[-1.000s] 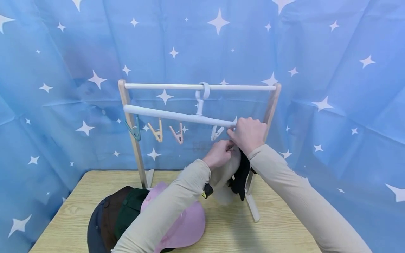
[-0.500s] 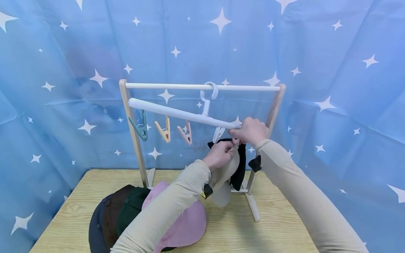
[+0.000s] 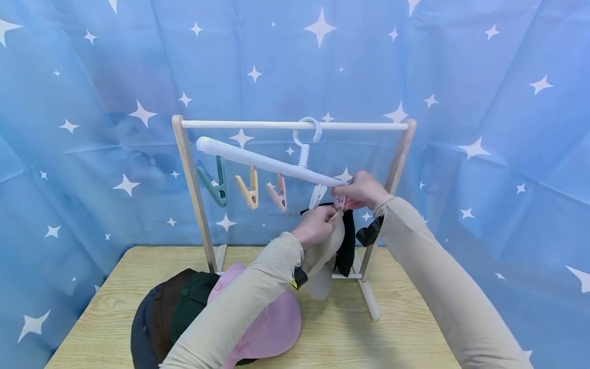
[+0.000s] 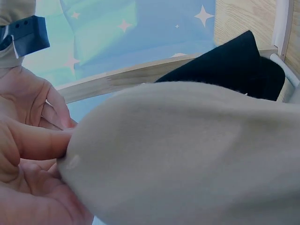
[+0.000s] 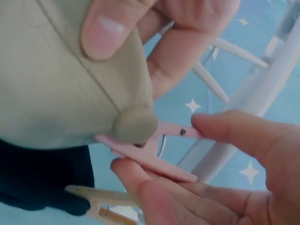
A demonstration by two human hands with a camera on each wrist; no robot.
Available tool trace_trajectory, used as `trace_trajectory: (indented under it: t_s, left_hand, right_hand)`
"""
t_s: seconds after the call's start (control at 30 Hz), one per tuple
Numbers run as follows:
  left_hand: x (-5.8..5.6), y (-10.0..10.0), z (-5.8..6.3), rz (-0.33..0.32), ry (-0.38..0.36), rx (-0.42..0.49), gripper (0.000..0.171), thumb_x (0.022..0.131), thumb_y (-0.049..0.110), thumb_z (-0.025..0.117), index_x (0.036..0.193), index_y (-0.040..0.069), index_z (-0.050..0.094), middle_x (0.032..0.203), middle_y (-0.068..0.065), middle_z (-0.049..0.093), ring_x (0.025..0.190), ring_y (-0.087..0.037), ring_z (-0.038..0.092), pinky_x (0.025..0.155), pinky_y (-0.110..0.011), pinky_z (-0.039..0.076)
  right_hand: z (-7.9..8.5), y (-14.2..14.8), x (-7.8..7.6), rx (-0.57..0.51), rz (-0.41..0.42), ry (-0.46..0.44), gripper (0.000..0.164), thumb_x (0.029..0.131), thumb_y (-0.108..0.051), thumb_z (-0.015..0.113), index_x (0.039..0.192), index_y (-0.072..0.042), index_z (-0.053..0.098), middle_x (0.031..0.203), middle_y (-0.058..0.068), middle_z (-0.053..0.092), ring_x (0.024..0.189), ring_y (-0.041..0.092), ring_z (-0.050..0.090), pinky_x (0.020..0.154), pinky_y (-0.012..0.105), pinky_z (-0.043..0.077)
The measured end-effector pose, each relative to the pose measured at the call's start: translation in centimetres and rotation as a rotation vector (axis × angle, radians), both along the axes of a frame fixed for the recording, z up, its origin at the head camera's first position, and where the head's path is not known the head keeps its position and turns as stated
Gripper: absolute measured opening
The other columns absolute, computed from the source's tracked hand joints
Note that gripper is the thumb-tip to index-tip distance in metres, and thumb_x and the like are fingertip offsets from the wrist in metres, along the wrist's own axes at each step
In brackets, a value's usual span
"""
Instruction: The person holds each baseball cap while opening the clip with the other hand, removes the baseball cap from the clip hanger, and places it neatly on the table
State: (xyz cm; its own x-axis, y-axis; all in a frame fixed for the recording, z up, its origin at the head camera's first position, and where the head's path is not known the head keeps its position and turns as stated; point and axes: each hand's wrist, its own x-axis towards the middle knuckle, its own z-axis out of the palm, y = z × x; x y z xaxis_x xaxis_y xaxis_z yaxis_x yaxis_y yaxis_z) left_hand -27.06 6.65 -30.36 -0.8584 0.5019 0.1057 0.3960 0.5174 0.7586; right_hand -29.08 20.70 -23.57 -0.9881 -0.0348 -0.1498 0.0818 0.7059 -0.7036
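My left hand point(image 3: 315, 225) pinches the crown of a beige cap point(image 3: 329, 247), its thumb and fingers near the top button in the right wrist view. The cap hangs with its brim down. My right hand point(image 3: 362, 189) squeezes the handles of a pink clip point(image 5: 152, 161) between thumb and fingers. That clip's jaws are right at the cap's button. It belongs to the right end of a white hanger point(image 3: 262, 161), which tilts down to the right. Behind the beige cap hangs a black fabric item point(image 3: 346, 248), with a yellow clip point(image 5: 101, 206) at its edge in the right wrist view.
The hanger hooks over the bar of a wood-and-white rack point(image 3: 239, 125). Teal point(image 3: 216, 184), yellow point(image 3: 249, 189), pink point(image 3: 278, 195) and white point(image 3: 317, 196) clips dangle from it. A row of overlapping caps, pink point(image 3: 276, 328) in front, lies on the wooden table point(image 3: 152, 261).
The hanger's left end has risen and swung right, along with its dangling clips. My right hand has turned, and the pink clip it pinches has come into sight. The left hand has barely moved.
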Motion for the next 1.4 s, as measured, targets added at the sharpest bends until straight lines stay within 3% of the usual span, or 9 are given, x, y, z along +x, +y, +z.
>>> trace_trajectory:
  t_s: [0.23,0.33,0.7,0.83,1.1,1.4]
  left_hand:
    - [-0.1,-0.6,-0.6,0.019,-0.068,0.09,0.016,0.089,0.002,0.047,0.099,0.005,0.06,0.086,-0.003,0.055,0.075,-0.015,0.048,0.067,-0.027,0.038]
    - [-0.1,-0.8,-0.8,0.022,-0.095,0.126,0.021,0.09,0.002,0.046,0.105,0.005,0.059,0.096,-0.003,0.057,0.082,-0.014,0.049,0.071,-0.028,0.04]
    - [0.4,-1.7,-1.5,0.005,-0.226,0.234,0.026,0.09,-0.001,0.043,0.113,0.0,0.054,0.103,-0.009,0.055,0.085,-0.017,0.05,0.071,-0.031,0.04]
    - [0.8,-2.3,-1.9,-0.005,-0.211,0.221,0.021,0.088,-0.003,0.044,0.105,-0.001,0.056,0.095,-0.009,0.055,0.082,-0.018,0.05,0.071,-0.032,0.041]
    - [2.2,-4.2,-2.4,-0.054,-0.244,0.251,0.022,0.089,-0.003,0.041,0.107,-0.001,0.054,0.097,-0.01,0.054,0.083,-0.018,0.051,0.07,-0.032,0.042]
    - [4.3,-7.2,-2.5,-0.02,-0.275,0.301,0.017,0.087,-0.002,0.04,0.1,0.001,0.051,0.081,-0.008,0.049,0.072,-0.018,0.047,0.064,-0.03,0.039]
  right_hand:
    - [-0.7,-0.6,-0.3,-0.029,0.0,0.064,0.026,0.082,-0.018,0.059,0.09,0.006,0.063,0.062,0.009,0.059,0.052,0.017,0.059,0.057,0.03,0.05]
    - [-0.9,-0.7,-0.5,-0.046,-0.008,0.06,0.025,0.083,-0.016,0.058,0.09,0.007,0.063,0.065,0.01,0.06,0.053,0.017,0.059,0.058,0.03,0.051]
    - [-1.2,-1.2,-0.9,-0.108,-0.055,0.042,0.024,0.085,-0.015,0.057,0.095,0.007,0.062,0.064,0.011,0.061,0.057,0.022,0.061,0.054,0.028,0.049]
    - [-1.3,-1.2,-1.0,-0.127,-0.066,0.037,0.024,0.085,-0.014,0.057,0.096,0.007,0.061,0.064,0.011,0.06,0.051,0.017,0.058,0.052,0.027,0.049]
    - [-1.5,-1.1,-0.9,-0.145,-0.064,0.022,0.026,0.086,-0.015,0.056,0.096,0.008,0.062,0.064,0.011,0.061,0.049,0.013,0.058,0.052,0.026,0.049]
    - [-2.3,-0.4,-0.6,-0.181,-0.029,0.044,0.032,0.085,-0.024,0.059,0.093,0.007,0.062,0.068,0.016,0.063,0.058,0.021,0.063,0.055,0.029,0.05]
